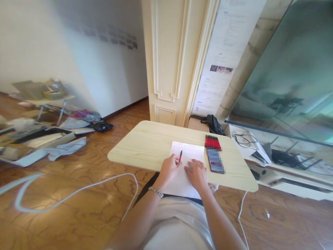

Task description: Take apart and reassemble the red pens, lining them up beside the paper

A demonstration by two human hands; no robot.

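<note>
My left hand (169, 169), with a bracelet at the wrist, is closed around a red pen (180, 156) whose dark end points up and away from me. White paper (179, 185) lies under both hands and reaches over the near edge of the table. Flat on the paper's right half rests my right hand (197, 174), fingers spread and holding nothing. To the right of the paper, several red and black pens (212, 142) lie side by side. Just below them is a phone (214, 160), partly blurred out.
The light wooden table (145, 144) has rounded corners. Behind it stand a cream panel (169, 52) and a black bag (214, 124). A large screen (288, 76) is at the right above a white cabinet (293, 185). A white cable (99, 185) crosses the floor.
</note>
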